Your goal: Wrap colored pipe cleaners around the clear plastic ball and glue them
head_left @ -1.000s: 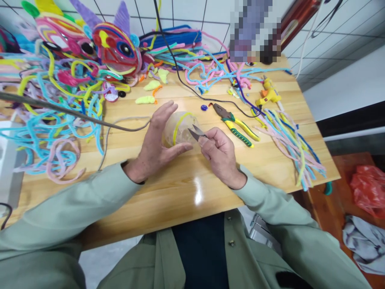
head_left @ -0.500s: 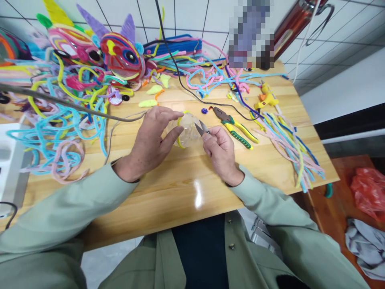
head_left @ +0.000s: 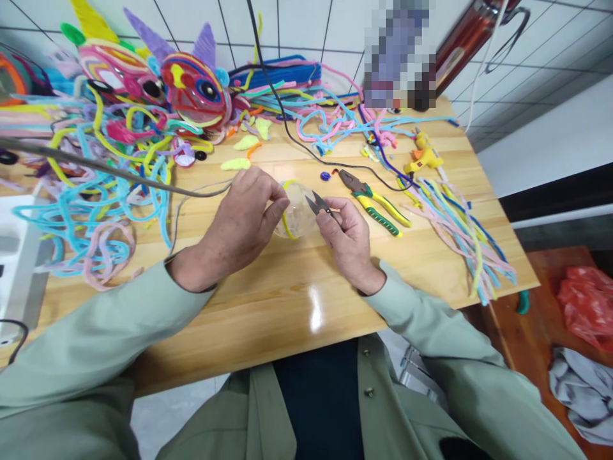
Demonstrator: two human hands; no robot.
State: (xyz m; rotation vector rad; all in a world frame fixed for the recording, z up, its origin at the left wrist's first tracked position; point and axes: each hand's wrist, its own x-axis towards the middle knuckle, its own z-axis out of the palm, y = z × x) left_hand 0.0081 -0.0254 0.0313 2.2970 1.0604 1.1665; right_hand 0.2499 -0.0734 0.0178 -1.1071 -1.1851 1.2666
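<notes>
A clear round plastic piece (head_left: 301, 214) lies on the wooden table, with a yellow fuzzy strip (head_left: 286, 220) running along its left part. My left hand (head_left: 251, 214) is at the left edge of this piece, thumb and index finger pinched together; whatever is between the fingertips is too small to make out. My right hand (head_left: 347, 236) is closed around small dark scissors (head_left: 320, 203), whose blades are parted and point up-left over the right side of the clear piece.
Green-yellow pliers (head_left: 376, 204) lie right of my right hand, near a yellow glue gun (head_left: 425, 156). Fuzzy stems (head_left: 464, 236) lie at the right edge, with tangled ones (head_left: 96, 185) at left. Decorated masks (head_left: 194, 89) stand behind. A dark cable crosses the left side.
The left thumb and index finger have come together from a spread pose. The scissors have shifted slightly left, and more of the clear piece shows.
</notes>
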